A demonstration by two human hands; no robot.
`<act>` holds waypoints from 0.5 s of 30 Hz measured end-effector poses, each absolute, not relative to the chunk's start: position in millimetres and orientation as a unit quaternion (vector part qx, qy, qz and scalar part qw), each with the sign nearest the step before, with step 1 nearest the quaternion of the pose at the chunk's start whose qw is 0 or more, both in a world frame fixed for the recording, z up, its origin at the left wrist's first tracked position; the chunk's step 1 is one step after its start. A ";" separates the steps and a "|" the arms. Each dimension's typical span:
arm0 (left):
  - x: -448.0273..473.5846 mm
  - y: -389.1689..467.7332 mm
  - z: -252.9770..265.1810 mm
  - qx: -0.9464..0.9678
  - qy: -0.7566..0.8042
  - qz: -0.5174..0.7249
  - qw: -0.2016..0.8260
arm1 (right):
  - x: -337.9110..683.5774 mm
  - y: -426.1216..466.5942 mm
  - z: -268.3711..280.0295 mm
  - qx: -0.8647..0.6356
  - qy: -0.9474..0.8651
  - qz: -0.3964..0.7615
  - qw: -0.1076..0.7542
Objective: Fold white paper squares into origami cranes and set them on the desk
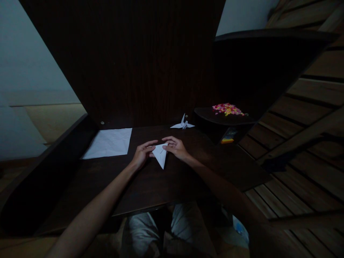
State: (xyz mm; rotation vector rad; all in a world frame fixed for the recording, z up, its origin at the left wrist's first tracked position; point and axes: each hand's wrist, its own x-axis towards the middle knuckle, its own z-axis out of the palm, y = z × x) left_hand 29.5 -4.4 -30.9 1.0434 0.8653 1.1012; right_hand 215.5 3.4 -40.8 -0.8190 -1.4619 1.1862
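Observation:
A folded white paper (160, 156), kite-shaped with its long point toward me, is held over the dark desk. My left hand (142, 154) grips its upper left corner, thumb on top and fingers stretching past the edge. On the upper right corner, my right hand (176, 147) presses with its thumb, the other fingers curled behind. A crease runs down the paper's middle. Beyond my hands, a finished white paper crane (183, 124) stands against the back panel.
White sheets of paper (109, 143) lie at the desk's left rear. A small corner shelf (206, 114) on the right bears a heap of pink, red and yellow bits (228, 109). Below that shelf sits a yellow item (227, 140). Wooden slats (303, 143) stand to the right.

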 end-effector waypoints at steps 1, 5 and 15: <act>29.5 -4.5 -31.2 0.462 0.381 0.482 0.640 | 214.9 3.0 -41.2 -0.339 -0.612 0.494 0.516; 29.2 -3.5 -35.1 0.486 0.390 0.480 0.617 | 212.0 1.4 -43.2 -0.336 -0.629 0.492 0.499; 31.8 -2.3 -42.4 0.496 0.387 0.466 0.622 | 209.6 0.4 -46.6 -0.350 -0.680 0.432 0.479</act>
